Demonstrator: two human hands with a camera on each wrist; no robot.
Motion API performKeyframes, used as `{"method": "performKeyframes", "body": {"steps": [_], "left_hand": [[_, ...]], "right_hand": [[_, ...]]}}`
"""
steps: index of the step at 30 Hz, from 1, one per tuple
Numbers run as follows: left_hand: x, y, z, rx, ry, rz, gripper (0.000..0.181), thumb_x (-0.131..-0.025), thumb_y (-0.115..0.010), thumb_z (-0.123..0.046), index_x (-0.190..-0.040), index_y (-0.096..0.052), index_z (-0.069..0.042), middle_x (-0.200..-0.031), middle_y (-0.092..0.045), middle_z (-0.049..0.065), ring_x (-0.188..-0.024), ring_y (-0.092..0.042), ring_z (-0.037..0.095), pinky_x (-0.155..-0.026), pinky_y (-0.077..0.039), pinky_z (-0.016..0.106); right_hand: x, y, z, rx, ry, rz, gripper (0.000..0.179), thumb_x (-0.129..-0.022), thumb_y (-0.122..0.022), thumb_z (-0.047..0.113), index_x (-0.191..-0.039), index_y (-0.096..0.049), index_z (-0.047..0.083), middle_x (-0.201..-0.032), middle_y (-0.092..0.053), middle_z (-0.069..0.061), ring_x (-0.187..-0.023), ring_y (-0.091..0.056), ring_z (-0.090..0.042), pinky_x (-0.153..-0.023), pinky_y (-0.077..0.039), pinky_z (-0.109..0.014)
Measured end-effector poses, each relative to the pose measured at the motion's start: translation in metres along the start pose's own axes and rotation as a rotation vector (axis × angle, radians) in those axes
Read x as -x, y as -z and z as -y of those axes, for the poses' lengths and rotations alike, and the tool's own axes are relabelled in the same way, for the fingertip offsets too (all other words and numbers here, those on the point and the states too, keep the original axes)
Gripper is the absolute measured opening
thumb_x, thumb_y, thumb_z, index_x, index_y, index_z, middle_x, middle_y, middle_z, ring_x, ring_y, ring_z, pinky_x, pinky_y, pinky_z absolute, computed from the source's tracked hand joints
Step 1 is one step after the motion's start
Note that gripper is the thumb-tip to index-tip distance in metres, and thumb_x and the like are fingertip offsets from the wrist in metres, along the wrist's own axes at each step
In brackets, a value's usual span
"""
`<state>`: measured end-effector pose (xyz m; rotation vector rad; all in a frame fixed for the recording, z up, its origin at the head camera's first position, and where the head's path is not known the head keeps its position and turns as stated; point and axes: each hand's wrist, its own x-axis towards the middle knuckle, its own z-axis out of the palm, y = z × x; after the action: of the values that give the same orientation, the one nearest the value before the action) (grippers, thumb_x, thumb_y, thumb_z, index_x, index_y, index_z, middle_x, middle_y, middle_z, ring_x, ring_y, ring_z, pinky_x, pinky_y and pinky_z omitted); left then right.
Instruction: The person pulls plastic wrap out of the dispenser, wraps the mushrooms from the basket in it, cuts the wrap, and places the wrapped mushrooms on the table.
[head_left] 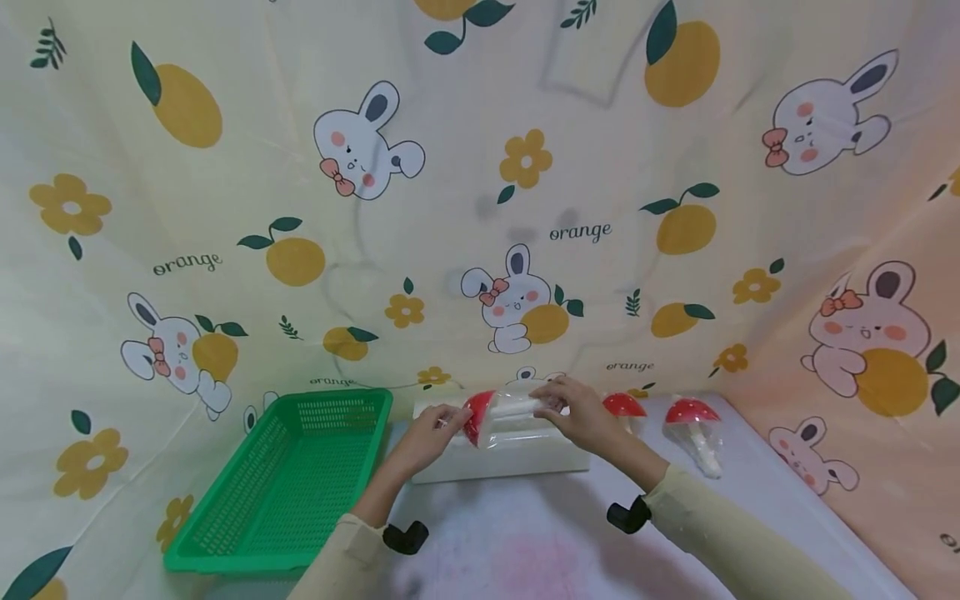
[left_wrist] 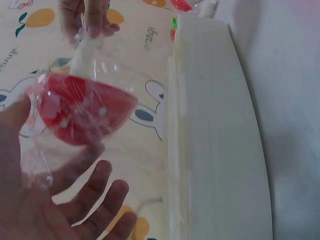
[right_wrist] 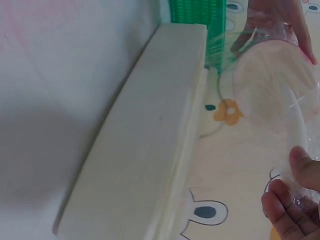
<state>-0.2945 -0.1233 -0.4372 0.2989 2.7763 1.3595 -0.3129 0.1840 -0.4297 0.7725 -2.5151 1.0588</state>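
A toy mushroom with a red, white-dotted cap (head_left: 477, 419) and a pale stem lies sideways in a clear plastic bag, held up above a long white box-like device (head_left: 502, 465). My left hand (head_left: 433, 432) holds the bag at the cap end, thumb and index finger on either side of the cap and the other fingers spread, as the left wrist view shows. At the stem end, my right hand (head_left: 581, 414) pinches the bag between thumb and fingers. The right wrist view shows the cap's pale underside (right_wrist: 272, 85) through the plastic.
On the left stands a green perforated basket (head_left: 281, 565). Two more bagged mushrooms, one nearer (head_left: 625, 406) and one farther right (head_left: 693, 412), lie on the pale table (head_left: 487, 542). A patterned cloth (head_left: 450, 200) hangs behind.
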Motion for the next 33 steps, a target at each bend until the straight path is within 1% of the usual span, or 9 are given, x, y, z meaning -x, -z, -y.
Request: {"method": "performKeyframes", "body": {"steps": [5,8,10,14,19,22,25,29,33], "left_hand": [[0.004,0.004,0.007,-0.008,-0.052,0.073,0.073,-0.097,-0.077,-0.052,-0.156,-0.052,-0.017,-0.153,-0.058,0.016,-0.138,-0.056,0.042,-0.105,-0.053,0.064],[0.003,0.002,0.012,-0.002,-0.093,0.105,0.086,-0.09,-0.089,-0.035,-0.162,-0.043,-0.023,-0.159,-0.051,0.017,-0.142,-0.051,0.046,-0.108,-0.048,0.069],[0.001,-0.002,0.017,0.01,-0.107,0.106,0.092,-0.088,-0.092,-0.027,-0.164,-0.039,-0.024,-0.159,-0.051,0.017,-0.143,-0.05,0.046,-0.109,-0.047,0.07],[-0.005,-0.014,0.026,-0.027,-0.164,0.058,0.089,-0.086,-0.093,-0.016,-0.16,-0.044,-0.018,-0.151,-0.055,0.015,-0.139,-0.053,0.042,-0.111,-0.047,0.067],[-0.01,-0.029,0.034,-0.145,-0.236,-0.031,0.083,-0.082,-0.096,-0.013,-0.152,-0.051,-0.013,-0.135,-0.06,0.012,-0.129,-0.056,0.036,-0.111,-0.048,0.064],[-0.011,-0.034,0.035,-0.179,-0.231,-0.073,0.077,-0.083,-0.095,-0.017,-0.148,-0.054,-0.013,-0.131,-0.061,0.011,-0.125,-0.058,0.035,-0.11,-0.05,0.062],[-0.012,-0.036,0.034,-0.181,-0.194,-0.089,0.072,-0.084,-0.094,-0.021,-0.145,-0.057,-0.016,-0.133,-0.061,0.01,-0.127,-0.058,0.034,-0.111,-0.049,0.063],[-0.016,-0.036,0.034,-0.183,-0.148,-0.081,0.069,-0.087,-0.092,-0.025,-0.146,-0.057,-0.019,-0.141,-0.064,0.011,-0.133,-0.058,0.037,-0.112,-0.047,0.067],[-0.018,-0.038,0.034,-0.18,-0.139,-0.059,0.07,-0.089,-0.09,-0.026,-0.149,-0.054,-0.019,-0.14,-0.067,0.013,-0.131,-0.06,0.039,-0.11,-0.047,0.069]], "right_hand": [[0.003,-0.008,-0.005,0.006,-0.031,0.011,0.027,-0.095,-0.084,0.016,-0.121,-0.08,0.014,-0.111,-0.073,0.001,-0.094,-0.069,-0.014,-0.086,-0.063,-0.031],[0.004,-0.011,-0.008,-0.005,-0.061,0.015,0.026,-0.096,-0.082,0.016,-0.122,-0.081,0.014,-0.108,-0.074,0.002,-0.096,-0.07,-0.016,-0.088,-0.064,-0.034],[0.005,-0.012,-0.01,-0.014,-0.087,0.012,0.027,-0.097,-0.082,0.016,-0.123,-0.08,0.014,-0.108,-0.074,0.002,-0.098,-0.07,-0.017,-0.089,-0.064,-0.035],[0.007,-0.015,-0.016,-0.03,-0.127,0.019,0.028,-0.098,-0.081,0.017,-0.125,-0.08,0.014,-0.109,-0.075,0.002,-0.098,-0.07,-0.018,-0.087,-0.064,-0.036],[0.008,-0.021,-0.021,-0.052,-0.146,0.034,0.029,-0.099,-0.08,0.019,-0.127,-0.077,0.018,-0.105,-0.075,0.004,-0.094,-0.069,-0.015,-0.082,-0.063,-0.03],[0.009,-0.023,-0.023,-0.067,-0.135,0.032,0.025,-0.098,-0.081,0.019,-0.122,-0.075,0.019,-0.103,-0.075,0.005,-0.091,-0.069,-0.013,-0.082,-0.062,-0.027],[0.01,-0.024,-0.023,-0.068,-0.123,0.029,0.02,-0.098,-0.082,0.019,-0.116,-0.074,0.019,-0.101,-0.075,0.006,-0.088,-0.068,-0.012,-0.082,-0.06,-0.024],[0.013,-0.025,-0.023,-0.036,-0.133,0.027,0.022,-0.097,-0.083,0.022,-0.116,-0.074,0.017,-0.099,-0.073,0.006,-0.085,-0.065,-0.012,-0.077,-0.059,-0.024],[0.016,-0.027,-0.023,-0.002,-0.178,0.05,0.036,-0.09,-0.09,0.028,-0.12,-0.073,0.016,-0.098,-0.071,0.004,-0.083,-0.063,-0.013,-0.071,-0.058,-0.024]]}}
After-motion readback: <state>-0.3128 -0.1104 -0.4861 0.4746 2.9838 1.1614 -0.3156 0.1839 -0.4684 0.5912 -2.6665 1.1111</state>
